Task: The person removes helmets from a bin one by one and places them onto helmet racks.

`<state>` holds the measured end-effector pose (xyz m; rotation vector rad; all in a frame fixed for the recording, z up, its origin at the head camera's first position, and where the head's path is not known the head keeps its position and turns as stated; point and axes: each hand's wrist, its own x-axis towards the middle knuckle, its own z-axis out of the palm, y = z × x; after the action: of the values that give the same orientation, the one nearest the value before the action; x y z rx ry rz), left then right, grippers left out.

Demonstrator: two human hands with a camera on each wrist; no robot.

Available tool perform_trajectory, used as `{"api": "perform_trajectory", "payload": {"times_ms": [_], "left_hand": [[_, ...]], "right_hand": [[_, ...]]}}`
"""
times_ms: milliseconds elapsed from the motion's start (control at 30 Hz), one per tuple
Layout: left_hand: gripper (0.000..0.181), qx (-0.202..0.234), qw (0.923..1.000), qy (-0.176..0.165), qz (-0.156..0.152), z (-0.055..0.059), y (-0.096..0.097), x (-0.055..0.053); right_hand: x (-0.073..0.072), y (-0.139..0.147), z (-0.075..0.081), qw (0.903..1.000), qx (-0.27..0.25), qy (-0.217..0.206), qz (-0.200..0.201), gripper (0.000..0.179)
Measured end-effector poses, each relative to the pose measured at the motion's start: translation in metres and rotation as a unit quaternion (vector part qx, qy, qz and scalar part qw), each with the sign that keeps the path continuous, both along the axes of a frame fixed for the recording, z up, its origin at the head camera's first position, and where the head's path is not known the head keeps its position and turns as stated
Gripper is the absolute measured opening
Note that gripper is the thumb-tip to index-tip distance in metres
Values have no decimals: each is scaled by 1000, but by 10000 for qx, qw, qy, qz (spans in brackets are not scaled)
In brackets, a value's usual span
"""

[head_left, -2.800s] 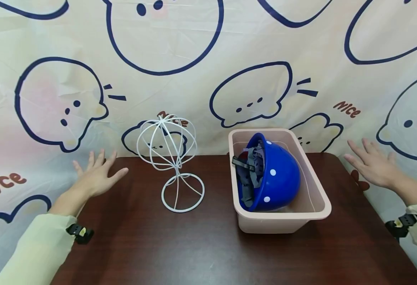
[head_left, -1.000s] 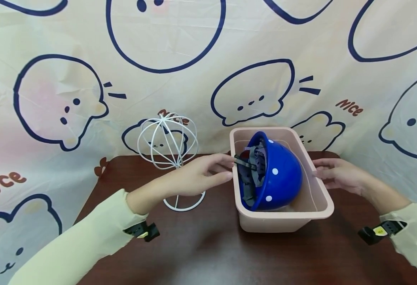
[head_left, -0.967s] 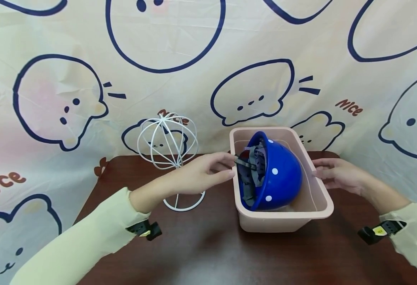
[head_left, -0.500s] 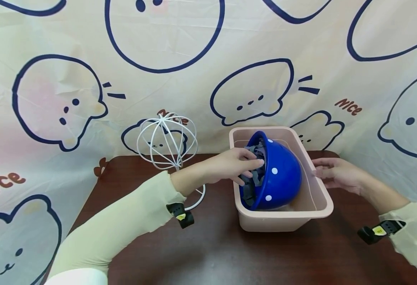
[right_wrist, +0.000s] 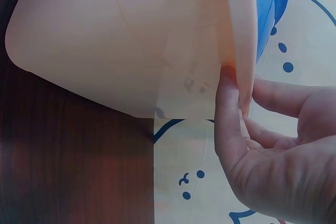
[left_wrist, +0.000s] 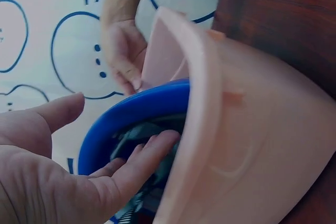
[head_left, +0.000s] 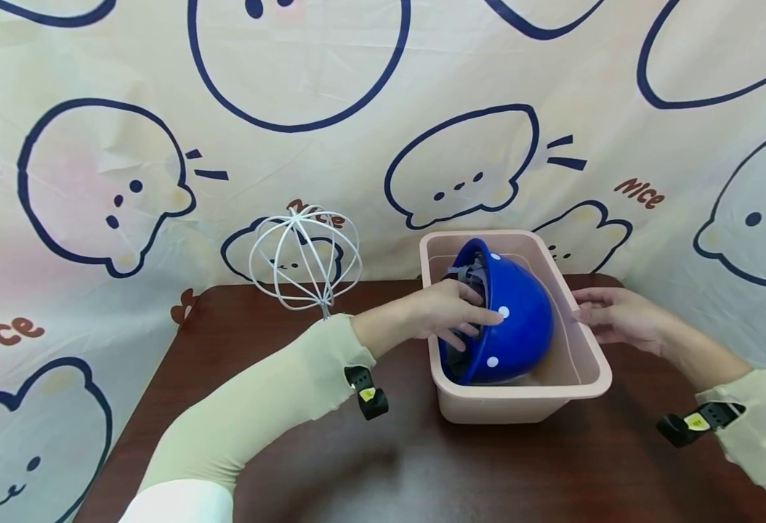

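A blue helmet point(head_left: 523, 323) with white dots lies on its side in a pale pink plastic bin point(head_left: 507, 408), its opening facing left. Grey straps point(head_left: 471, 274) show inside the shell. My left hand point(head_left: 445, 309) reaches over the bin's left rim, its fingers extended into the helmet's opening and its thumb outside over the shell's edge. In the left wrist view that thumb stands apart from the helmet point(left_wrist: 97, 140); the fingers look fairly straight. My right hand point(head_left: 628, 319) pinches the bin's right rim between thumb and fingers, as the right wrist view shows point(right_wrist: 283, 166).
A white wire head-shaped stand point(head_left: 324, 299) stands left of the bin, its base hidden behind my left sleeve. Everything rests on a dark brown wooden table point(head_left: 488, 472). A cartoon-printed cloth point(head_left: 331, 167) hangs right behind the table.
Both hands came in from the table's sides to the bin. My left hand then moved right, over the rim and into the helmet's opening. The right hand stays on the rim.
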<state>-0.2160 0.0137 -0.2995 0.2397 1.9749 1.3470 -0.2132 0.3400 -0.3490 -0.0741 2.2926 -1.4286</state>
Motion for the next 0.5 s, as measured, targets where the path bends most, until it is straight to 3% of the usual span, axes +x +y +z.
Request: {"api": "perform_trajectory", "payload": {"times_ms": [200,500], "left_hand": [[60,-39,9997,123,197,-13,11,4],[51,-20,9976,383,576,-14,18,9]], "right_hand": [[0,0,1,10000,40,4,10,73],[-1,0,0,10000,-43,31,74,70]]}}
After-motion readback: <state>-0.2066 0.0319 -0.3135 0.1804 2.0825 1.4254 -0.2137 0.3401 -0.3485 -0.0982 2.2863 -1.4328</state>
